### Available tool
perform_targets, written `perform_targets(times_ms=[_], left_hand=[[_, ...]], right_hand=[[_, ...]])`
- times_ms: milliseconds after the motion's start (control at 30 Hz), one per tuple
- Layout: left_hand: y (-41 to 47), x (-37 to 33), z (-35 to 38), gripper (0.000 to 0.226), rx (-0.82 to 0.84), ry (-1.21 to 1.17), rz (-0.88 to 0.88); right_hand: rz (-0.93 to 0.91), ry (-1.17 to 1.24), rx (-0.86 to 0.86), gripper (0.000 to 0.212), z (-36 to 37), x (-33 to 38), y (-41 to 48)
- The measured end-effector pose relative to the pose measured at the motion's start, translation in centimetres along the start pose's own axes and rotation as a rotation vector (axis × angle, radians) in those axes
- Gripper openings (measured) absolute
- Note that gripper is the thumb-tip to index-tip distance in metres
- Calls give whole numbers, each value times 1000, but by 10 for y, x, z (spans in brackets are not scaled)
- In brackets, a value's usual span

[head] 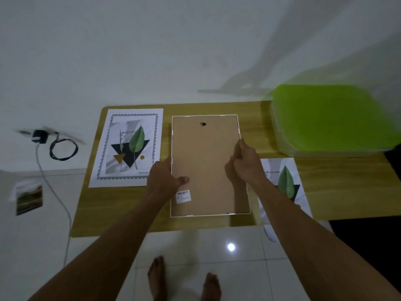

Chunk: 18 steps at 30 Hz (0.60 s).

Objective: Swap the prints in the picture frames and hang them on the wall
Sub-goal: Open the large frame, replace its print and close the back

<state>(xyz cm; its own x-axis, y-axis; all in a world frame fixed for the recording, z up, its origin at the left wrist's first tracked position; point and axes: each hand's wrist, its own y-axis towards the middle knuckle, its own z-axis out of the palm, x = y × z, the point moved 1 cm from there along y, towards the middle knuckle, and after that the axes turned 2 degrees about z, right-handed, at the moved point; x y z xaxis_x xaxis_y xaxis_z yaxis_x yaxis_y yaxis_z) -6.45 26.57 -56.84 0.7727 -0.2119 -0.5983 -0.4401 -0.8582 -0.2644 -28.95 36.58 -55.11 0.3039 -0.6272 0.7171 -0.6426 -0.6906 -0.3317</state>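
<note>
Two hands: both on the picture frame (204,153), one on each long edge.
Right hand (245,164): fingers (238,147) curled and clamped on the right rim about mid-height; looks like work on a retaining tab, too small to be sure.
Left hand (165,179): thumb pressed on the backing, the rest wrapped round the left edge and mostly hidden; it grips.
Frame pose: face down on the counter (121,209), brown backing up, long axis running away from the person, hanger (203,124) at the far end, sticker (183,196) just beside the left thumb.
Key relation: frame lies between the hands; both equally near, so either can lift the backing.
Bordered print (128,146): flat, just left of the frame, nearest the left hand.
Second print (286,183): right of the frame, partly under the right forearm.
Step guess: backing not yet out, so the swap is early and hanging is far off.
Green bin (329,118): far right corner of the counter.
Charger (40,136): on the floor at left, cable trailing.
</note>
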Motion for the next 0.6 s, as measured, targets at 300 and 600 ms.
perform_targets(times_ms=[300,600], left_hand=[[12,11,21,72,78,38,-73],[46,-5,-9,50,65,281,122]], right_hand=[[-62,-126,9,23,16,-14,8],[-242,-385,-14,44,28,5,23]])
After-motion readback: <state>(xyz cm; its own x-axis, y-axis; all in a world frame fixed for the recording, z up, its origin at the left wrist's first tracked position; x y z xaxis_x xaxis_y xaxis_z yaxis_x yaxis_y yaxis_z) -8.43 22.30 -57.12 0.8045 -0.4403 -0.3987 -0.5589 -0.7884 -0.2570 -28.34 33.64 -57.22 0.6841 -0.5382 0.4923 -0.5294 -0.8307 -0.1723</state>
